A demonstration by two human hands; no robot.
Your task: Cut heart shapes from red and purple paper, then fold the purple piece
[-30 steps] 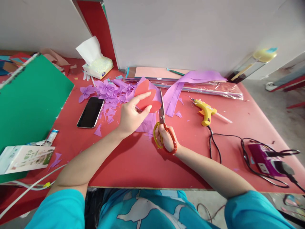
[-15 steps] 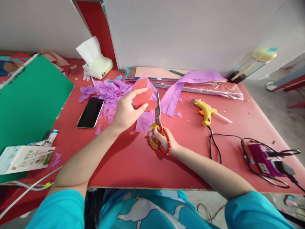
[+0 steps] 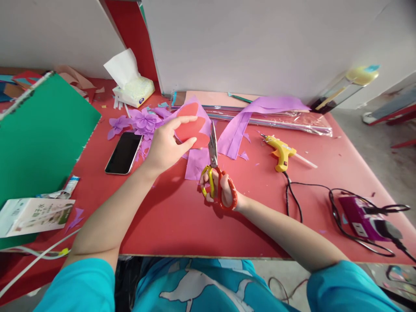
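My left hand [image 3: 170, 141] pinches a red paper template [image 3: 187, 126] with rounded lobes, laid against a piece of purple paper [image 3: 194, 103] that shows around its edges. My right hand [image 3: 221, 186] grips scissors [image 3: 212, 147] by their yellow and red handles. The blades point away from me and stand beside the right edge of the purple paper; whether they touch it I cannot tell. Under the held pieces, a purple square [image 3: 197, 164] lies on the red table. Purple paper flowers [image 3: 145, 122] and scraps lie left of my left hand.
A phone [image 3: 124, 153] and a tissue box [image 3: 134, 91] are on the left, near a green board [image 3: 42, 147]. Purple strips [image 3: 242, 125] rest over wrapped paper at the back. A yellow glue gun [image 3: 279, 151] and purple power strip [image 3: 364, 216] with black cords occupy the right.
My left hand has shifted slightly left and toward me with the template and purple paper. The scissors have moved a little left, and their blades and handles are spread somewhat wider.
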